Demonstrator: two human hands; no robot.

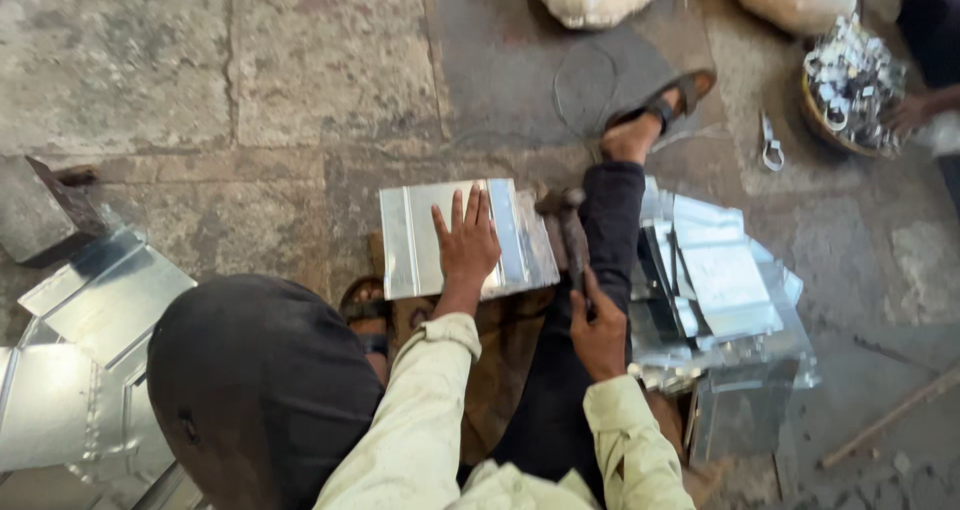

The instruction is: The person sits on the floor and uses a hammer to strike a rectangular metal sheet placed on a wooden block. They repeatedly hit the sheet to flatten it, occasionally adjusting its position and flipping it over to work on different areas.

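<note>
The left hand [468, 245] lies flat, fingers spread, on a sheet [465, 238] at centre; the right hand [598, 330], at its 4 o'clock, grips a hammer [570, 232]. The sheet looks thin, light, stiff and slick, with sharp edges: best pinned by the palm.

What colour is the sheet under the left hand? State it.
Shiny silver-grey metal sheet, with raised seams; left hand flat on it. Head view.

Open-air metalworking spot, stone-paved ground [300, 60], cut sheet-metal pieces [720, 290], hammer [570, 230]
</note>
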